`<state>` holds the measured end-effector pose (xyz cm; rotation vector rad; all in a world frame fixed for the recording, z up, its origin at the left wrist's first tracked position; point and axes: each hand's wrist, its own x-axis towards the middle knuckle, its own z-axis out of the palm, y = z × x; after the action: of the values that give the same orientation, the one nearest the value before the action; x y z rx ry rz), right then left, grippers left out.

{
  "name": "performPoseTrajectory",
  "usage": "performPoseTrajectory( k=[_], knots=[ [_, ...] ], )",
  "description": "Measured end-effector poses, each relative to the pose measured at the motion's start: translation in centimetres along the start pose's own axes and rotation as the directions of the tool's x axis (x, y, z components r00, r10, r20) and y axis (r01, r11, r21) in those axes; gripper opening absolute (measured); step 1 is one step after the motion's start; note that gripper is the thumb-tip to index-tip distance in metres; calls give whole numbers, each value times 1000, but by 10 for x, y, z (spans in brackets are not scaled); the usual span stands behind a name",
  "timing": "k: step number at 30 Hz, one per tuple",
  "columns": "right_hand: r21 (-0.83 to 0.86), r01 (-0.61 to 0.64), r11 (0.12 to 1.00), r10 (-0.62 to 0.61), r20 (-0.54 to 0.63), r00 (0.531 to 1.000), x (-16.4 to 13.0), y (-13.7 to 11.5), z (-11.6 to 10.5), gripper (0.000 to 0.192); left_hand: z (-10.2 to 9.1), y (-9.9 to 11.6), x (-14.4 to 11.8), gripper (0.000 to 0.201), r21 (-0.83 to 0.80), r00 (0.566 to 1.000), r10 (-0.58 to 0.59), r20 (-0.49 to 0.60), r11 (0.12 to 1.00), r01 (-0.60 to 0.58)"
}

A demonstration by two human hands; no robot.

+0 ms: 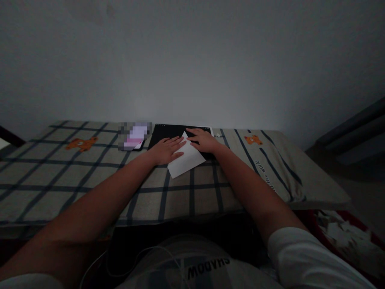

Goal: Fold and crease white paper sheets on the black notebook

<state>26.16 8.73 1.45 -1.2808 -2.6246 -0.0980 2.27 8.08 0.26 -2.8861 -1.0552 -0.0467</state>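
Note:
A white sheet of paper (188,159), folded to a point at its far end, lies partly on a flat black board or pad (174,130) and partly on the checked cloth. My left hand (167,150) rests on the paper's left edge, palm down with the fingers spread. On the other side my right hand (203,140) lies flat near the pointed tip, its fingers apart and touching the paper. Neither hand grips anything. Part of the black board is hidden beneath the hands and paper.
A phone (136,134) with a lit screen lies left of the board, partly blurred out. The table is covered by a checked cloth (99,180) with bear prints. A wall rises behind. At lower right stands a red bin (309,220) with crumpled paper (345,233).

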Motion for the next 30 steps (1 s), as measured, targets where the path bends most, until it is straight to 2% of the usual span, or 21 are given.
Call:
performPoseTrajectory(
  k=[7, 11, 20, 30],
  knots=[
    [2, -3, 1000, 3, -20, 1000, 7, -6, 9, 56, 0, 1, 1, 63, 12, 1000, -11, -5, 1000, 11],
    [-13, -39, 999, 39, 39, 998, 9, -6, 14, 54, 0, 2, 1, 64, 16, 1000, -9, -8, 1000, 10],
    [13, -63, 998, 62, 68, 996, 7, -7, 12, 55, 5, 8, -4, 61, 88, 997, -8, -74, 996, 15],
    [39, -70, 997, 68, 64, 996, 6, -7, 13, 54, -4, 8, -6, 63, 65, 1000, -2, 14, 998, 2]
  ],
)
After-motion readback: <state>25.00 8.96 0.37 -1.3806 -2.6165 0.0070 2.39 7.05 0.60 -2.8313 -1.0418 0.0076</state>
